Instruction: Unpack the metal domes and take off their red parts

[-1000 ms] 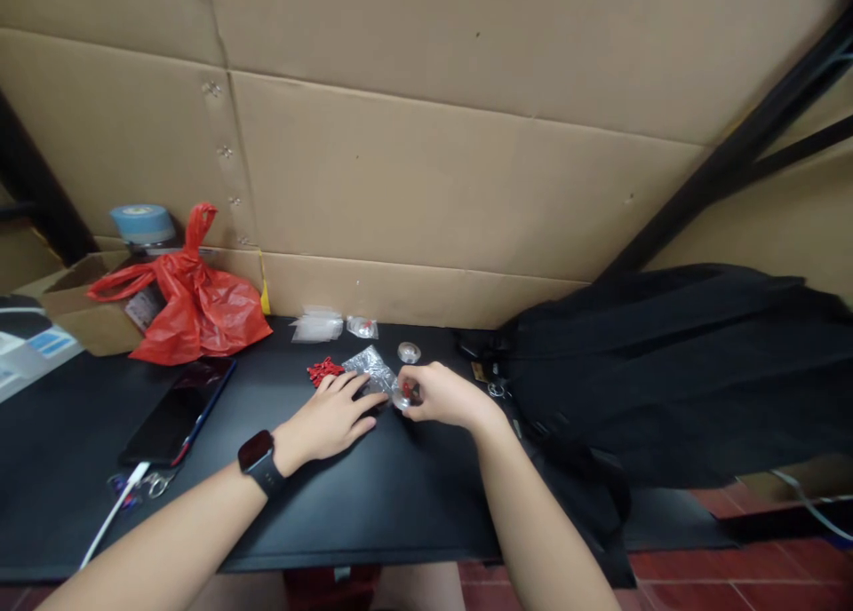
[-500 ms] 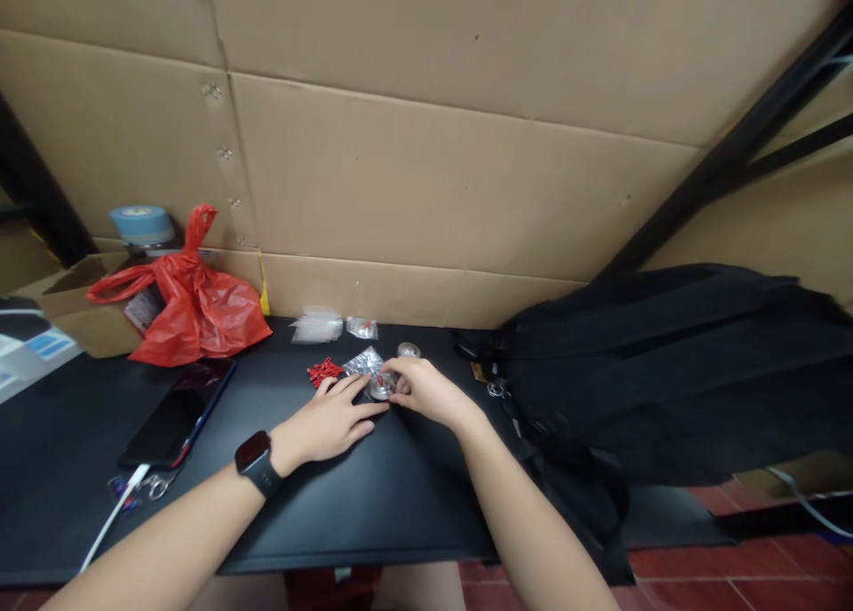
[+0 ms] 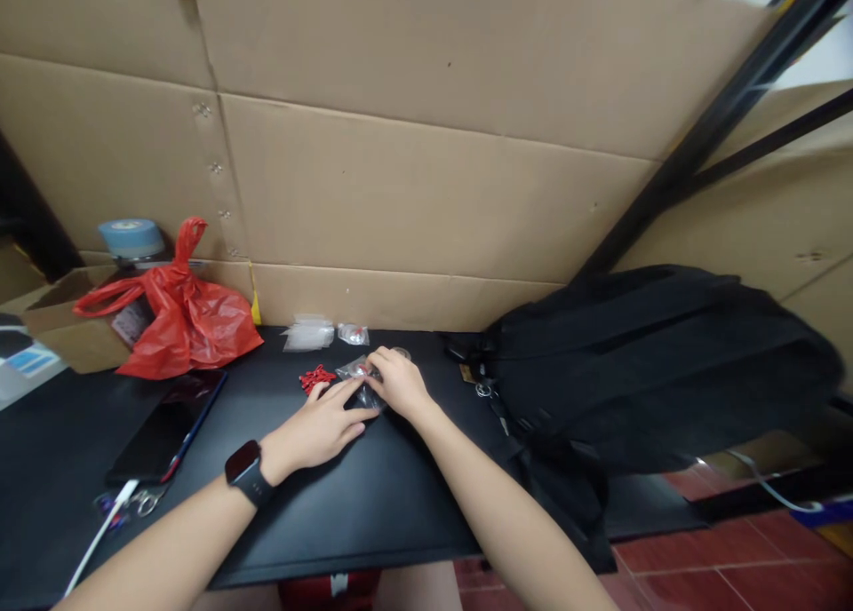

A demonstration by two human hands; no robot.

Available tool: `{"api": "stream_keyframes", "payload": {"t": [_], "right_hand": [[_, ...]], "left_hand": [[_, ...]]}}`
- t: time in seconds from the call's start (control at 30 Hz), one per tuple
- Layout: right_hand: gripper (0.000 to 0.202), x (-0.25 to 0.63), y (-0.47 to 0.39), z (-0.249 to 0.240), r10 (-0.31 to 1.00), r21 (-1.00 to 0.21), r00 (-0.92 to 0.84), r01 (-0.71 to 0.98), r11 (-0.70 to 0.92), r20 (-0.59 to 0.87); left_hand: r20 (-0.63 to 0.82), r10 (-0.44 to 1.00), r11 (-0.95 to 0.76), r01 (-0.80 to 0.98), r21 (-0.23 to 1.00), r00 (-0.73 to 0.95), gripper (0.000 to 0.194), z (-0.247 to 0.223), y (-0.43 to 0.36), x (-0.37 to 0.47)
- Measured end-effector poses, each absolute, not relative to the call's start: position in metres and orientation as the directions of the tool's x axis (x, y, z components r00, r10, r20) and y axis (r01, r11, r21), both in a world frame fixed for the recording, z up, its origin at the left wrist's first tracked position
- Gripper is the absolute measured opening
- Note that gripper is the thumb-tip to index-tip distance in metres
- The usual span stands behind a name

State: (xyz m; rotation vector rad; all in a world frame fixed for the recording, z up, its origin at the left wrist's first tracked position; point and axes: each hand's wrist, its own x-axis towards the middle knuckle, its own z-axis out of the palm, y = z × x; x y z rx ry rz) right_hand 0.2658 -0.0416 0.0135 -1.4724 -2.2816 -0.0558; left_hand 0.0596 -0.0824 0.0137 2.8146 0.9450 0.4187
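My left hand (image 3: pixel 330 424) lies on the black table top with its fingers spread, its fingertips at the edge of a clear plastic bag (image 3: pixel 373 398). Close against them, my right hand (image 3: pixel 398 382) is bent with its fingers closed at a small round silvery piece with a red part (image 3: pixel 361 370), on or in the bag; the fingers partly hide it. Just beyond my left fingers sits a small pile of red cords (image 3: pixel 316 378). Farther back lie a stack of clear bags (image 3: pixel 309 334) and a bagged silvery piece (image 3: pixel 353 334).
At the left are a red plastic bag (image 3: pixel 193 318), an open cardboard box (image 3: pixel 80 327), a blue-lidded jar (image 3: pixel 131 238) and a phone (image 3: pixel 166 429) with a white cable. A black backpack (image 3: pixel 653 371) fills the right side. Cardboard (image 3: pixel 400 211) stands behind the table.
My right hand has moved left and farther back, with the silvery red piece now higher, over the plastic bag. My left hand stays spread. The camera view has shifted slightly.
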Motion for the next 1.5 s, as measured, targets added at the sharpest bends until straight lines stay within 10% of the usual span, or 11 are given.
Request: {"api": "stream_keyframes", "payload": {"t": [0.17, 0.4, 0.67, 0.83, 1.13, 1.5], "right_hand": [[0.008, 0.281, -0.041, 0.019, 0.832, -0.306, -0.490, 0.776, 0.552, 0.259], [0.056, 0.308, -0.052, 0.032, 0.817, -0.362, -0.572, 0.749, 0.555, 0.071], [0.008, 0.302, -0.043, 0.022, 0.868, -0.396, -0.463, 0.774, 0.494, 0.176], [0.011, 0.297, -0.040, 0.018, 0.900, -0.480, -0.388, 0.763, 0.434, 0.197], [0.010, 0.283, -0.044, 0.015, 0.932, -0.324, -0.237, 0.890, 0.322, 0.273], [0.033, 0.318, -0.032, 0.008, 0.950, -0.286, -0.274, 0.908, 0.307, 0.149]], "left_hand": [[0.250, 0.626, -0.778, 0.573, 0.256, 0.739, 0.029, 0.017, -0.080, 0.057], [0.270, 0.685, -0.728, 0.631, 0.267, 0.677, 0.029, 0.020, -0.079, 0.057], [0.328, 0.728, -0.685, 0.666, 0.297, 0.602, 0.058, 0.016, -0.076, 0.058], [0.374, 0.809, -0.584, 0.689, 0.429, 0.453, 0.059, 0.012, -0.072, 0.058], [0.371, 0.775, -0.598, 0.783, 0.171, 0.512, 0.040, 0.007, -0.072, 0.059], [0.339, 0.792, -0.592, 0.773, 0.226, 0.508, 0.034, 0.003, -0.066, 0.056]]}}
